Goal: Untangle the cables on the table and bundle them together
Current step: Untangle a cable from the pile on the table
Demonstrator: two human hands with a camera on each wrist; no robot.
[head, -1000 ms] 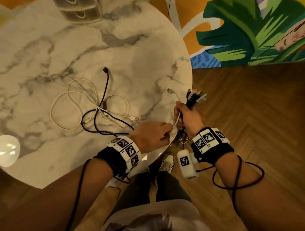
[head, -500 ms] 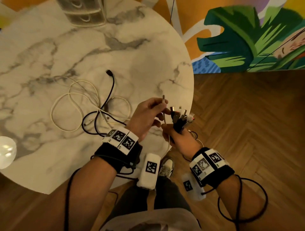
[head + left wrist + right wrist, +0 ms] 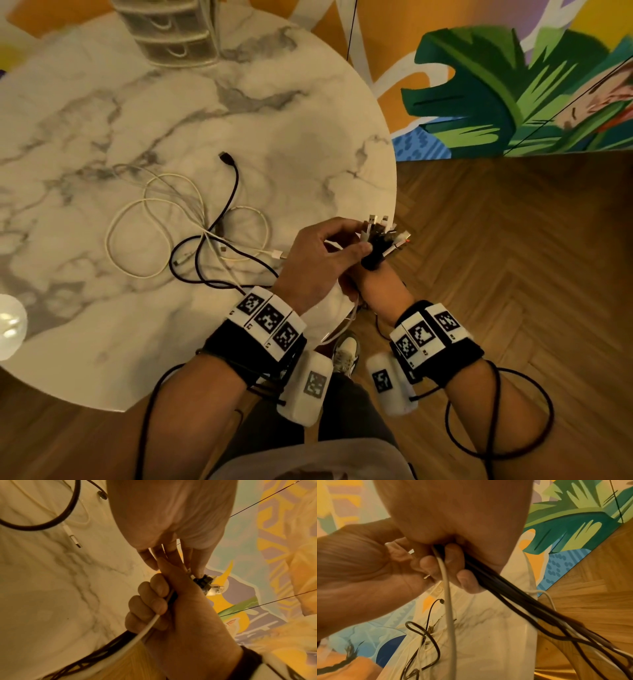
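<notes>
The right hand (image 3: pixel 371 291) grips the gathered bundle (image 3: pixel 380 240), plugs up, just off the counter (image 3: pixel 308 137) edge. The left hand (image 3: pixel 318 260) pinches a white plug into it. The loose cables (image 3: pixel 191 226) lie at nine o'clock, nearer the left hand.

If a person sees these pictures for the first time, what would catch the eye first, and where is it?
The eye goes first to the two hands meeting past the table's right edge: the right hand grips a bundle of cables with connectors sticking up, and the left hand pinches at those connector ends. Next comes the tangle of white and black cables lying on the round marble table, left of the hands.
</notes>
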